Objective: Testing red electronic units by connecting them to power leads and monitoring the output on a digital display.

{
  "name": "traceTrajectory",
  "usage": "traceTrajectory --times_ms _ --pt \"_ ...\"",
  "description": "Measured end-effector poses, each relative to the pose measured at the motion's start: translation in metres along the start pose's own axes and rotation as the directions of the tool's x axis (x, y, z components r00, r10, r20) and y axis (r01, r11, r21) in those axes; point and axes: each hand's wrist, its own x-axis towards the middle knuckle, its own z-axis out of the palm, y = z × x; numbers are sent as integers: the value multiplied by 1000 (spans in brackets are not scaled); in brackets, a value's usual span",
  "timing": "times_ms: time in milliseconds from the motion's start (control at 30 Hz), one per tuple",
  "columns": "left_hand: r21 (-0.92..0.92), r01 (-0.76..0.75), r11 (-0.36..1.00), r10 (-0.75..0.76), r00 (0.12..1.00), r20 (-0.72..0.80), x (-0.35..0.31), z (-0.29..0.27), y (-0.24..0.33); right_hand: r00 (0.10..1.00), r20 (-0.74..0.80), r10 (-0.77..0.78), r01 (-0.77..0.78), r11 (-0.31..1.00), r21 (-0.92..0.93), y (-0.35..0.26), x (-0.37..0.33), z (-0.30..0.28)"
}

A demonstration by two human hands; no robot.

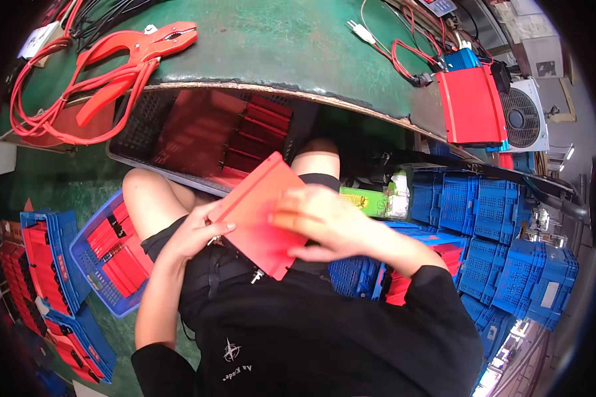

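Head view: our left hand [195, 233] clasps a flat red metallic casing [250, 197], best kept steady; our right hand [326, 223] overlaps, fingers spread.

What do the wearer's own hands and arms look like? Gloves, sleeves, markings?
Left hand and right hand: both bare, no gloves, watch or bracelet visible; the right is blurred. Forearms uncovered. Black short sleeves on both arms, part of a black shirt with a small white star-like emblem and lettering.
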Motion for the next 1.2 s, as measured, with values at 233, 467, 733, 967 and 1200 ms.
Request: traceTrajectory --times_ms 233,467,733,967,1200 --pt "871 -411 271 261 902 344 -14 66 96 985 145 95 -79 991 -108 10 11 -30" --pt "785 -590 190 341 789 510 -20 53 104 956 219 197 -217 973 73 9 -7 -17" --pt "897 -310 -313 875 274 400 59 -9 214 744 4 668 -668 744 2 75 35 -32" --pt "899 -49 -435 745 541 391 122 -17 220 604 18 797 -790 601 -121 178 66 46" --pt "874 -54 -483 716 550 430 126 -23 214 647 243 722 -757 646 99 245 74 198"
